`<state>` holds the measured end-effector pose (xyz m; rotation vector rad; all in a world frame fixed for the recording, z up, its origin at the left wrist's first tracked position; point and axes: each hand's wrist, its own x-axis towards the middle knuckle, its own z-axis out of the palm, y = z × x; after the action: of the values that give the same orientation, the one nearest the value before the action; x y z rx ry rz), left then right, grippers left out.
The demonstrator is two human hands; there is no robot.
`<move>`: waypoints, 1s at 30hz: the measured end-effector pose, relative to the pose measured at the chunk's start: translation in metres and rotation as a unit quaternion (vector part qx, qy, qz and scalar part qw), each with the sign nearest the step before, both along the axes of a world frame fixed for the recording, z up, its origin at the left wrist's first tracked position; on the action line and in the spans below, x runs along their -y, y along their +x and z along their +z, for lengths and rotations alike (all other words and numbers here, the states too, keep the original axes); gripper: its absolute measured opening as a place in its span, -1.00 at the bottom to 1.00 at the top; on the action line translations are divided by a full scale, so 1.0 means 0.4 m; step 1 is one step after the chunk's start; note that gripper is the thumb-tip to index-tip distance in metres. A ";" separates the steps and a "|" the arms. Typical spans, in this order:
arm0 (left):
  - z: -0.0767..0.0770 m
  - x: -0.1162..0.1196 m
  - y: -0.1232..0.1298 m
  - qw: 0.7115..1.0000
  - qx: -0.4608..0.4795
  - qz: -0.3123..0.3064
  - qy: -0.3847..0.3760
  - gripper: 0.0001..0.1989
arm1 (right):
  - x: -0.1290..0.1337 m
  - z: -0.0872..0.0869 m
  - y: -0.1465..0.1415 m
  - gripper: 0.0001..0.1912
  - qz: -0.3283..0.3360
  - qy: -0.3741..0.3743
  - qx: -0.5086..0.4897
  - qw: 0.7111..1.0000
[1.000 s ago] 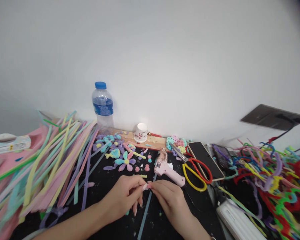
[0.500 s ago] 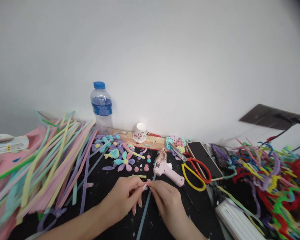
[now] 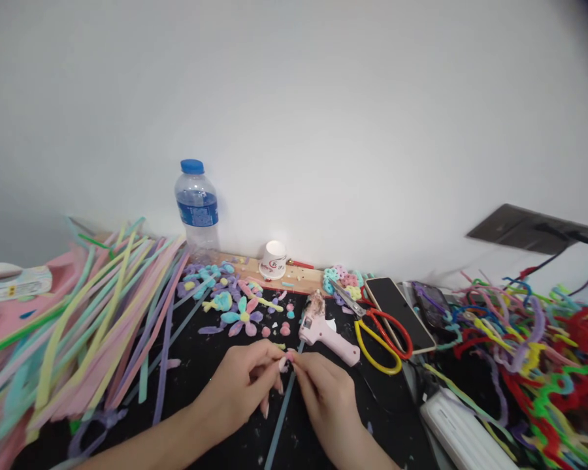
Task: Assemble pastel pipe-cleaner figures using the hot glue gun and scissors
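Note:
My left hand [image 3: 253, 378] and my right hand [image 3: 323, 388] meet at the fingertips over the black work surface. Between them they pinch a small pink fuzzy piece [image 3: 289, 357], mostly hidden by the fingers. Just beyond the hands lies a pink glue gun [image 3: 327, 334], a pale glue stick [image 3: 280, 418] running from it beneath my fingers. A fuzzy flower with several pastel petals [image 3: 245, 318] lies left of the gun, with small pink pompom-like balls [image 3: 285, 328] beside it. Scissors with red and yellow handles [image 3: 379, 336] rest to the right.
Pastel pipe cleaners [image 3: 102, 313] are heaped at left, bright curled ones [image 3: 543, 372] at right. Against the wall stand a water bottle [image 3: 196, 212] and a paper cup [image 3: 273, 261]. A phone [image 3: 399, 316] and a white power strip [image 3: 463, 427] lie on the right.
Both hands stay together at nearly the same spot, with the fingers shifting slightly around the pink piece. A little more of its pink shows now. The camera view has moved slightly.

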<state>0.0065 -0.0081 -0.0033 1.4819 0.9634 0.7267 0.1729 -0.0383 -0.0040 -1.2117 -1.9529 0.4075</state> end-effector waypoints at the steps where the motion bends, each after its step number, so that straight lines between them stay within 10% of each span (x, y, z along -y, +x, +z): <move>1: 0.004 -0.001 0.001 1.000 0.014 -0.002 -0.015 -0.79 | -0.001 0.001 0.001 -0.77 -0.007 0.014 -0.009 1.000; 9: 0.003 -0.004 0.006 0.997 0.059 -0.003 -0.048 -0.79 | -0.001 0.018 0.000 -0.72 -0.013 0.045 -0.033 0.998; 17: 0.026 -0.014 -0.008 0.998 0.040 0.030 0.029 -0.80 | -0.005 0.026 -0.014 -0.81 -0.029 -0.165 -0.223 0.960; 30: 0.028 -0.022 -0.016 0.997 0.019 0.037 0.058 -0.92 | -0.007 0.028 -0.012 -0.58 0.042 -0.302 -0.210 0.929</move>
<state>0.0001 0.0005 0.0078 1.5345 0.9657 0.8740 0.1680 -0.0356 0.0073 -1.2696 -1.5440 1.2760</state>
